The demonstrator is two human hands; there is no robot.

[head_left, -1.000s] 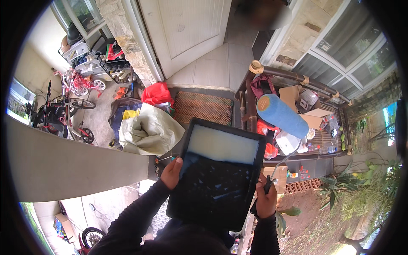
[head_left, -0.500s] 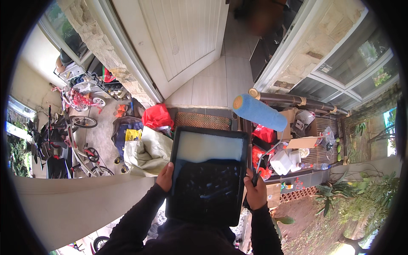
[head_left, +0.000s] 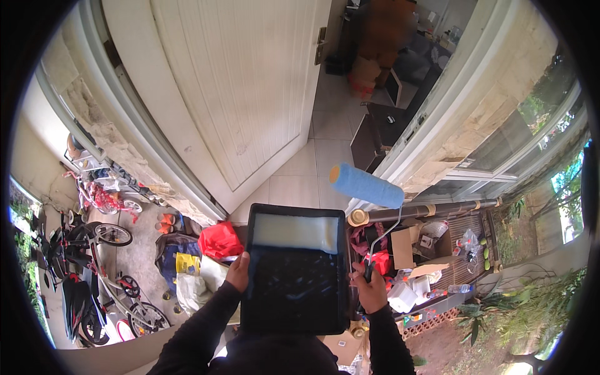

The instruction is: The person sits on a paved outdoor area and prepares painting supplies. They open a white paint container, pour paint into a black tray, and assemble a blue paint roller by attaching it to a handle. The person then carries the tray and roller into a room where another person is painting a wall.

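**Paint tray carried in both hands, roller in the right**

Left hand (head_left: 236, 274) is closed on the left edge of the black paint tray (head_left: 295, 269), centre-low in frame. Right hand (head_left: 370, 290) is wrapped around the handle of the paint roller (head_left: 366, 185) and presses the tray's right edge; the blue sleeve sticks up right of centre. Pale paint pools at the tray's far end.

Risk, as I judge it: the tray tips forward and paint runs onto the tiled floor (head_left: 294, 181). The roller could also knock the white door (head_left: 231, 81) at upper centre, or the right-hand grip, split between two things, could slip.
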